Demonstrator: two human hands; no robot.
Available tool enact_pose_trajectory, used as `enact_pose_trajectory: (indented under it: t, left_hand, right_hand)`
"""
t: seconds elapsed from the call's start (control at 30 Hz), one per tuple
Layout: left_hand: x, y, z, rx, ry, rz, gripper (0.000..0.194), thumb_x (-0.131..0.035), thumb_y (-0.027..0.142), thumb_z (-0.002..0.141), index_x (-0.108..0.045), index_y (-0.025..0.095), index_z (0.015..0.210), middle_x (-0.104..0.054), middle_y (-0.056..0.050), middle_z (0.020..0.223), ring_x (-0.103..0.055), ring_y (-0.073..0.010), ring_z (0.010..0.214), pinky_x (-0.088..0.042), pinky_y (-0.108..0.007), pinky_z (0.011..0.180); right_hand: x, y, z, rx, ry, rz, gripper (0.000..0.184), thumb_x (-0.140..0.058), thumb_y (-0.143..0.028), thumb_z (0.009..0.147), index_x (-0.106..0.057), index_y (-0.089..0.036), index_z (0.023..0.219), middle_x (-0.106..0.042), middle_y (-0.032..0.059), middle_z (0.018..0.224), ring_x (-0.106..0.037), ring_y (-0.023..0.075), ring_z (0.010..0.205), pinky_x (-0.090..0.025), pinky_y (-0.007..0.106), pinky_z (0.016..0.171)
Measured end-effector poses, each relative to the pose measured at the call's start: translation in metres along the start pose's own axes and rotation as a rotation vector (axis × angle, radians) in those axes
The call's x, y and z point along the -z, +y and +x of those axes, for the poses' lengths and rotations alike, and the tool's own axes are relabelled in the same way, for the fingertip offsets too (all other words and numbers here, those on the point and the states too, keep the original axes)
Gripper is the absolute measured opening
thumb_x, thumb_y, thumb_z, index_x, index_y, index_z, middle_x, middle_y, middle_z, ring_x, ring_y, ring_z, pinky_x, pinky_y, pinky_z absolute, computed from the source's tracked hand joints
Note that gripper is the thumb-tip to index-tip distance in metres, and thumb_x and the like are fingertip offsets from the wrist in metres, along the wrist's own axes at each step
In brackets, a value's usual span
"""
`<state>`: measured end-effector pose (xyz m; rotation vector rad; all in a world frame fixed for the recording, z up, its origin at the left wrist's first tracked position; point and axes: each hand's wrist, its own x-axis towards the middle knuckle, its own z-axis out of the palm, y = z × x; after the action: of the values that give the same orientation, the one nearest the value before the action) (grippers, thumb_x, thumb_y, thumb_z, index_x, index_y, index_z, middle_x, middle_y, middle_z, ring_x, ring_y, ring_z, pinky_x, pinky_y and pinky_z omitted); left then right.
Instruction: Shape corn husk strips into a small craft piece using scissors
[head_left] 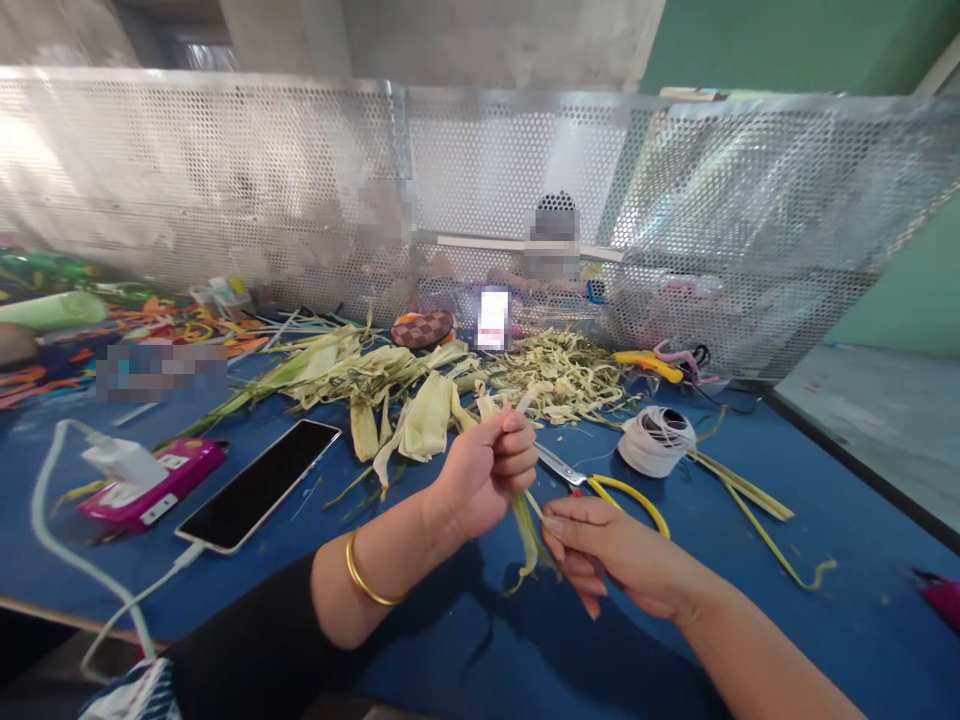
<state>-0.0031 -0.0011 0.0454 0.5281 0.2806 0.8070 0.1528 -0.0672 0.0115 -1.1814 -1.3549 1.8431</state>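
My left hand (487, 470) is closed in a fist around a thin bundle of pale green leaf strips (525, 530), held upright above the blue table (420, 640). A gold bangle sits on that wrist. My right hand (607, 555) pinches the lower hanging ends of the same strips just below the left fist. Yellow-handled scissors (607, 485) lie on the table right behind my right hand. A heap of palm leaves and cuttings (450, 385) lies further back.
A spool of white thread (656, 440) stands at the right. A phone (259, 485) on a charging cable and a pink power strip (146, 485) lie at the left. A perforated metal screen (480, 200) closes the table's far side; people sit behind it.
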Motion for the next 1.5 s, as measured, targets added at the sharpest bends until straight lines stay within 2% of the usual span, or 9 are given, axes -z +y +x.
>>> enact_pose_trajectory:
  t: [0.17, 0.33, 0.4, 0.57, 0.77, 1.03, 1.17, 1.37, 1.5]
  left_hand:
    - [-0.002, 0.011, -0.001, -0.049, 0.008, 0.149, 0.03, -0.034, 0.021, 0.094, -0.035, 0.018, 0.063, -0.012, 0.009, 0.052, -0.006, -0.0056, 0.04, -0.007, -0.018, 0.037]
    - [-0.006, -0.003, -0.009, 0.116, -0.11, 0.396, 0.026, -0.043, 0.022, 0.086, -0.037, 0.018, 0.062, -0.019, 0.009, 0.05, -0.011, -0.0049, 0.041, -0.006, -0.019, 0.039]
    - [-0.008, -0.012, -0.012, 0.213, -0.138, 0.473, 0.029, -0.05, 0.028, 0.084, -0.036, 0.018, 0.06, -0.02, 0.009, 0.05, -0.012, -0.0043, 0.041, -0.006, -0.02, 0.04]
    - [-0.007, -0.022, -0.013, 0.377, -0.179, 0.517, 0.032, -0.056, 0.04, 0.08, -0.04, 0.018, 0.063, -0.019, 0.01, 0.049, -0.01, -0.004, 0.041, -0.005, -0.021, 0.04]
    - [-0.001, -0.024, -0.009, 0.455, -0.237, 0.497, 0.037, -0.062, 0.046, 0.078, -0.042, 0.018, 0.065, -0.022, 0.01, 0.05, -0.011, -0.0039, 0.041, -0.004, -0.022, 0.04]
    - [-0.004, -0.027, -0.011, 0.423, -0.173, 0.658, 0.027, -0.069, 0.037, 0.069, -0.056, 0.014, 0.073, -0.025, 0.011, 0.045, -0.014, -0.0034, 0.039, -0.005, -0.023, 0.041]
    - [-0.005, -0.029, -0.012, 0.406, -0.12, 0.75, 0.029, -0.058, 0.041, 0.076, -0.057, 0.014, 0.067, -0.023, 0.011, 0.043, -0.014, -0.0044, 0.038, -0.006, -0.024, 0.042]
    - [-0.005, -0.034, -0.012, 0.256, -0.044, 0.902, 0.033, -0.054, 0.045, 0.078, -0.049, 0.017, 0.062, -0.03, 0.009, 0.044, -0.022, -0.0057, 0.04, -0.014, -0.023, 0.042]
    - [-0.002, -0.038, -0.011, 0.229, -0.035, 1.031, 0.032, -0.051, 0.042, 0.079, -0.05, 0.017, 0.059, -0.034, 0.006, 0.046, -0.027, -0.0071, 0.043, -0.02, -0.023, 0.044]
  right_hand:
    - [0.012, -0.003, -0.006, -0.102, -0.027, -0.277, 0.046, -0.055, -0.06, 0.076, -0.055, -0.016, 0.062, -0.049, -0.0031, 0.043, -0.043, 0.0075, 0.035, -0.036, 0.02, 0.039]
    - [0.021, -0.018, -0.006, 0.278, 0.552, -0.34, 0.034, -0.06, -0.049, 0.076, -0.067, -0.017, 0.085, -0.047, -0.0052, 0.048, -0.044, 0.0096, 0.046, -0.035, 0.022, 0.046]
    - [0.019, -0.021, -0.005, 0.412, 0.639, -0.236, 0.034, -0.065, -0.044, 0.073, -0.068, -0.018, 0.095, -0.052, -0.0034, 0.057, -0.047, 0.0109, 0.053, -0.039, 0.023, 0.05]
    - [0.012, -0.018, -0.004, 0.474, 0.54, 0.053, 0.035, -0.074, -0.037, 0.068, -0.065, -0.019, 0.097, -0.065, 0.0031, 0.083, -0.052, 0.0097, 0.058, -0.043, 0.023, 0.054]
    - [0.013, -0.018, -0.007, 0.499, 0.511, 0.023, 0.028, -0.071, -0.031, 0.072, -0.065, -0.018, 0.097, -0.061, -0.0002, 0.072, -0.052, 0.0092, 0.057, -0.044, 0.022, 0.053]
    - [0.006, -0.016, -0.006, 0.51, 0.586, -0.105, 0.034, -0.067, -0.033, 0.075, -0.06, -0.02, 0.105, -0.063, 0.0009, 0.078, -0.055, 0.0112, 0.054, -0.046, 0.024, 0.047]
    - [0.007, -0.016, -0.008, 0.568, 0.63, -0.284, 0.03, -0.063, -0.029, 0.078, -0.061, -0.02, 0.106, -0.064, 0.0021, 0.081, -0.058, 0.0136, 0.067, -0.048, 0.026, 0.062]
    - [0.007, -0.023, -0.012, 0.447, 0.457, -0.195, 0.035, -0.055, -0.049, 0.082, -0.064, -0.017, 0.095, -0.057, -0.0001, 0.068, -0.052, 0.011, 0.054, -0.043, 0.026, 0.054]
    - [0.004, -0.025, -0.012, 0.38, 0.413, -0.203, 0.03, -0.068, -0.043, 0.072, -0.061, -0.019, 0.088, -0.053, -0.0044, 0.06, -0.053, 0.0111, 0.051, -0.043, 0.025, 0.051]
